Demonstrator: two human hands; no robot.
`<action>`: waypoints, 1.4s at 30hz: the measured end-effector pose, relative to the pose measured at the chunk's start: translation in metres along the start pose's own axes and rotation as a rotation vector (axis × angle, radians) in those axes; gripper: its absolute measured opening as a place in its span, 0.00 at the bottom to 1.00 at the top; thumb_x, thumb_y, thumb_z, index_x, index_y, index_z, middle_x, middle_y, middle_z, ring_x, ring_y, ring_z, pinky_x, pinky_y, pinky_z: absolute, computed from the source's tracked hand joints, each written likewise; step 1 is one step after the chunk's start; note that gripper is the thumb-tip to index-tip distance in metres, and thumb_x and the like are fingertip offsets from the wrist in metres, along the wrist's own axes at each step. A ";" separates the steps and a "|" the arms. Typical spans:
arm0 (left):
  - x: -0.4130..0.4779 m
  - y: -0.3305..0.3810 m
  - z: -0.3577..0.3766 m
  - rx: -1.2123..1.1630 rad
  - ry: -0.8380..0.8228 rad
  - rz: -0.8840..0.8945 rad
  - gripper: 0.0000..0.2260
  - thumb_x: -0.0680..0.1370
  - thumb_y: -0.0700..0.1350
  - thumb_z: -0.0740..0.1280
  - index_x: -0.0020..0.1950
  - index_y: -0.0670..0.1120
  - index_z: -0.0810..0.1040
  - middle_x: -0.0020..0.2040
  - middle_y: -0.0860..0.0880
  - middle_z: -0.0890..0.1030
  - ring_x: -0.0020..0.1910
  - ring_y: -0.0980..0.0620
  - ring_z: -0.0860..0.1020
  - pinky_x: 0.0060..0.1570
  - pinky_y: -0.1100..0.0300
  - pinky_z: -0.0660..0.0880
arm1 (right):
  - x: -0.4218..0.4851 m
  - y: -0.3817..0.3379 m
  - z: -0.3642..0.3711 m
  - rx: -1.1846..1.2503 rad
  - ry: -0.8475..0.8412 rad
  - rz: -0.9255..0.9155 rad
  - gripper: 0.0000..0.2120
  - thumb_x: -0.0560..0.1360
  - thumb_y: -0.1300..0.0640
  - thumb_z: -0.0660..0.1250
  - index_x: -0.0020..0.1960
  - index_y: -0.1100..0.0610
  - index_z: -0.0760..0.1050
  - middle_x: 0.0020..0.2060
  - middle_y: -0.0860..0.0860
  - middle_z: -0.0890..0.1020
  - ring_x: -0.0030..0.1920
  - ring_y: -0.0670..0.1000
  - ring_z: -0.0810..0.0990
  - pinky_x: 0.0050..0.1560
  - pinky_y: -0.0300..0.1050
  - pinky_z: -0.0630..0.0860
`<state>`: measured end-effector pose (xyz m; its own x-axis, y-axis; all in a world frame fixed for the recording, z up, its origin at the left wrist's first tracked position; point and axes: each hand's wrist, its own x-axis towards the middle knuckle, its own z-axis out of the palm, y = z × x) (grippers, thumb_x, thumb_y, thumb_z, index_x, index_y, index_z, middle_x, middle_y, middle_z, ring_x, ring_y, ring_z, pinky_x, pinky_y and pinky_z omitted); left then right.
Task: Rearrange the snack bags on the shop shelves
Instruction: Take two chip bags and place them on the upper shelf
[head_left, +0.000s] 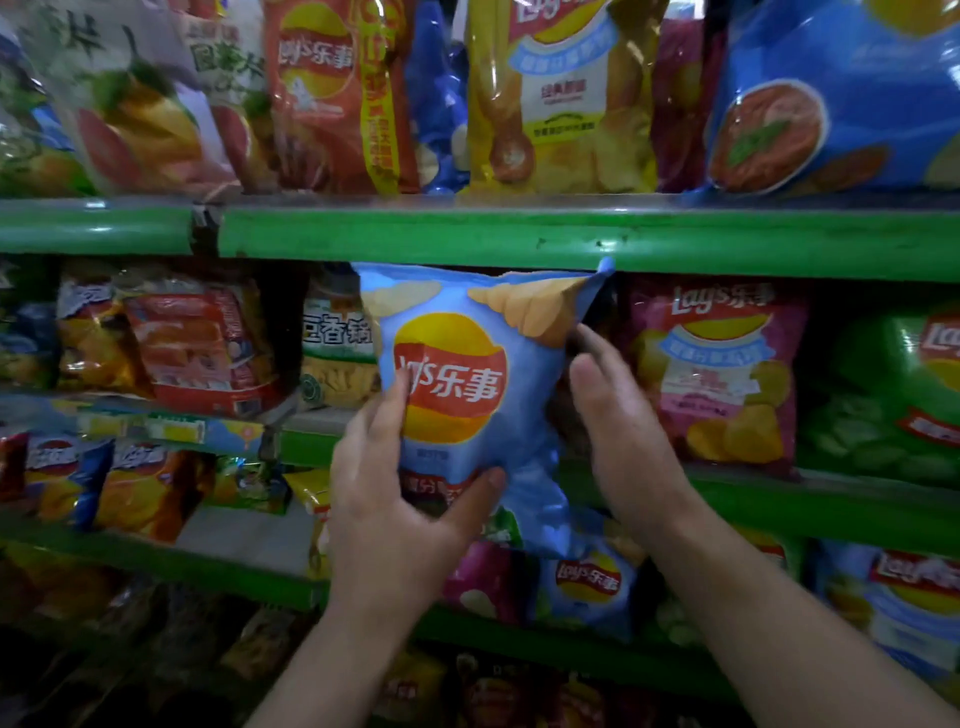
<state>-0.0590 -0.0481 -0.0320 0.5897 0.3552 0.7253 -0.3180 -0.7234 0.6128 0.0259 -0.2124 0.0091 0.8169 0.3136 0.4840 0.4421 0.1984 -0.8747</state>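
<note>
A light blue chip bag (483, 364) with a red and yellow logo stands upright in the middle of the view, its top just under the green rail (519, 241) of the upper shelf. My left hand (400, 499) grips its lower left side, thumb across the bottom front and fingers up the left edge. Along the bag's right edge lies my right hand (618, 415), fingers together and pointing up, touching the bag. A pink chip bag (722, 374) stands on the shelf just to the right.
The upper shelf carries an orange bag (332, 93), a yellow bag (561, 98) and a big blue bag (841, 93). On the middle shelf, a green bag (893, 395) stands far right and red-orange bags (197, 353) left. Lower shelves hold several more bags, among them a small blue one (589, 582).
</note>
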 end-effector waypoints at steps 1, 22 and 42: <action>-0.003 0.009 0.011 0.021 -0.025 0.022 0.41 0.67 0.69 0.68 0.75 0.63 0.55 0.67 0.47 0.69 0.64 0.45 0.71 0.57 0.44 0.76 | -0.013 -0.004 -0.007 -0.032 -0.056 0.012 0.36 0.69 0.34 0.70 0.73 0.44 0.64 0.65 0.43 0.78 0.64 0.45 0.77 0.60 0.48 0.77; 0.075 0.066 0.188 -0.157 -0.553 -0.288 0.58 0.64 0.64 0.77 0.80 0.50 0.43 0.74 0.46 0.69 0.68 0.45 0.72 0.57 0.61 0.67 | -0.138 -0.032 -0.256 -0.070 0.528 0.078 0.31 0.58 0.54 0.82 0.59 0.52 0.79 0.51 0.57 0.86 0.48 0.63 0.86 0.43 0.63 0.81; 0.044 0.035 0.046 -0.537 -0.481 -0.568 0.24 0.56 0.53 0.83 0.51 0.55 0.83 0.47 0.45 0.87 0.42 0.42 0.86 0.35 0.50 0.82 | -0.091 -0.056 -0.254 -0.009 0.572 0.060 0.26 0.59 0.56 0.78 0.56 0.51 0.77 0.47 0.52 0.87 0.43 0.56 0.87 0.35 0.53 0.83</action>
<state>-0.0102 -0.0848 0.0064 0.9700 0.2017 0.1355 -0.1171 -0.1008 0.9880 0.0209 -0.4880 0.0080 0.9099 -0.2289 0.3459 0.3898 0.1868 -0.9017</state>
